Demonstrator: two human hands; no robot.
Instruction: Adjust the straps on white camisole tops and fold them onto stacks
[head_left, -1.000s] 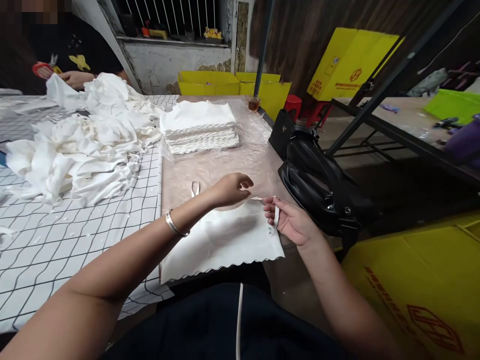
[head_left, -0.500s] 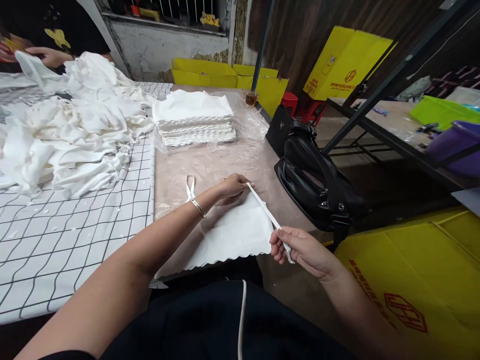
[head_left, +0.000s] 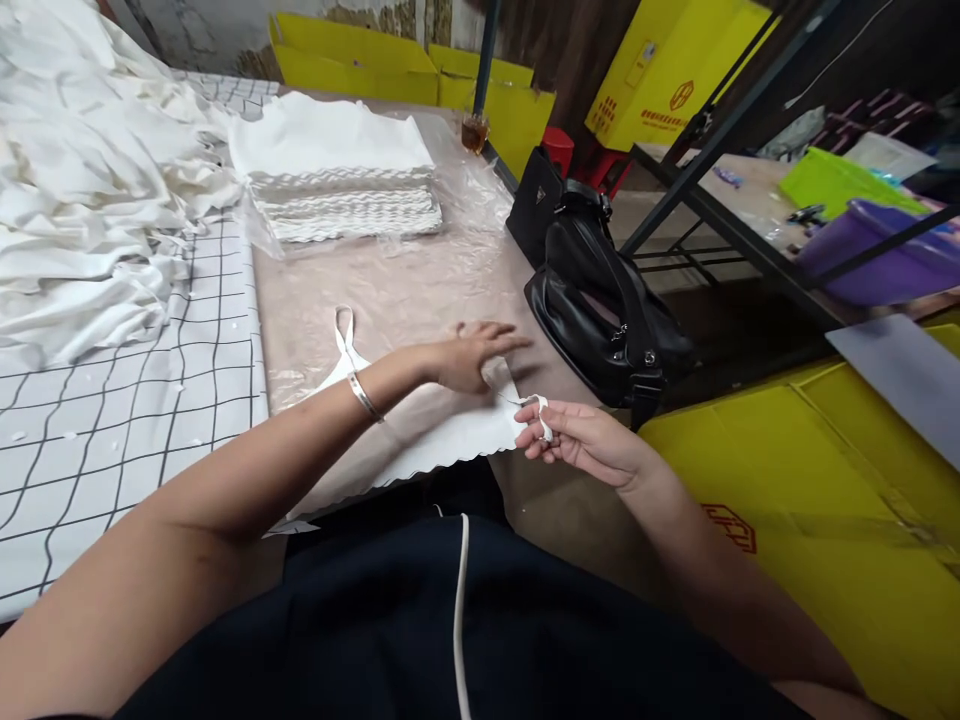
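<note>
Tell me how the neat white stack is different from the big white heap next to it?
The folded stack is flat and squared, its layers lined up with wavy edges showing; the loose heap is crumpled and tangled. The stack sits on the clear plastic sheet; the heap lies on the black-and-white checked cloth. The heap spreads much wider than the stack. Both are white fabric, untouched by either hand.

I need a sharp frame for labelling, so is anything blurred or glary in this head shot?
Head view: left hand is motion-smeared at the fingertips; right hand and white strap are fairly sharp; plastic sheet shows soft glare; edges bow from wide-angle distortion.
</note>
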